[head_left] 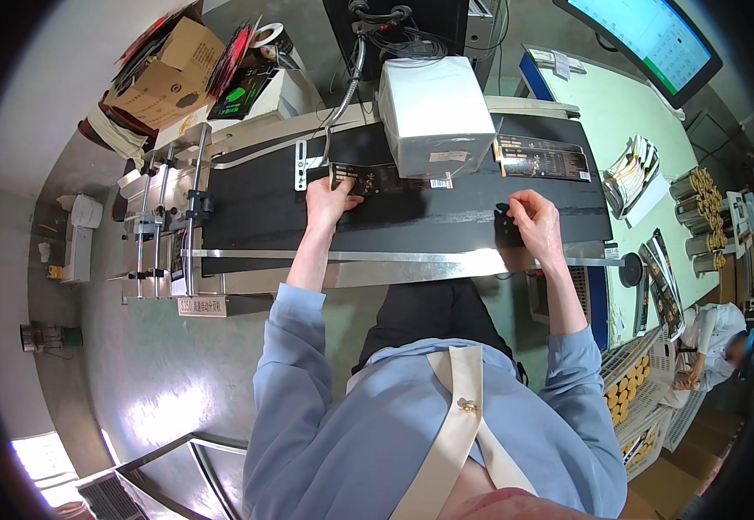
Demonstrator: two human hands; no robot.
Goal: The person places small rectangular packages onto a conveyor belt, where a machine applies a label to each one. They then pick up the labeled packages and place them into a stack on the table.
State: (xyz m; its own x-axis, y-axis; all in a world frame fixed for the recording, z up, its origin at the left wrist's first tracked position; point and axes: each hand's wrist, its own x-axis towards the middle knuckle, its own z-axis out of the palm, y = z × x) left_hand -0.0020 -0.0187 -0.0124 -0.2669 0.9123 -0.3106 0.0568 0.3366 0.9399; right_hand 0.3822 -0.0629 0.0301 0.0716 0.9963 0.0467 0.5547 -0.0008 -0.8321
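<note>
A flat black printed packet point(378, 178) lies on the dark conveyor belt point(255, 208), its right part reaching under the front of a white box-shaped unit point(437, 108). My left hand point(332, 204) grips the packet's left end, thumb and fingers closed at its edge. Over the right half of the belt, my right hand point(536, 227) hovers with its fingers curled together; nothing shows in them. Its shadow falls on the belt beside it. Further back on the right, several similar black packets point(543, 160) lie overlapping on the belt, apart from both hands.
A metal feeder frame with rods point(169, 208) stands at the belt's left end. A metal rail point(411, 256) runs along the near side. On the right, a pale green table point(589, 104) holds stacked packets point(632, 178) and several gold-topped cans point(699, 208). A co-worker point(710, 347) is at the far right.
</note>
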